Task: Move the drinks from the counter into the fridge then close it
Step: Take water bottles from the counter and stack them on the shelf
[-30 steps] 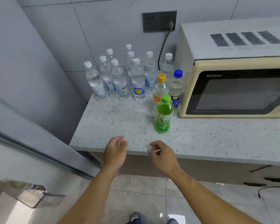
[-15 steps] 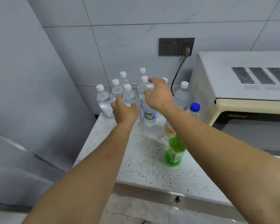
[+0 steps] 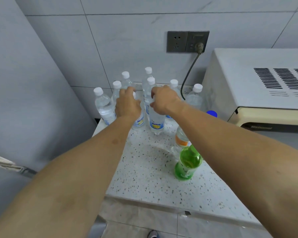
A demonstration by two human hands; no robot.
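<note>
Speckled desk [image 3: 144,177] under you: your left hand [image 3: 127,104] grips one water bottle [image 3: 139,121] by its neck, your right hand [image 3: 163,100] grips another [image 3: 156,123], both bottles standing among the cluster by the wall.

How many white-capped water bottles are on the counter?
9 water bottles. Seven stand at the counter's back, leftmost to rightmost by the microwave; left hand grips one, right hand another. More may hide behind hands.

Clear water bottles [image 3: 104,107] w/ white caps stand upright in a cluster at frame center, at the desk's far edge. Two front ones, w/ blue-yellow labels [image 3: 156,123], stand side by side, tops covered by hands. Lower right: green bottle [image 3: 187,164], orange-label bottle [image 3: 181,140] just behind it, blue cap [image 3: 212,114] further back.
</note>
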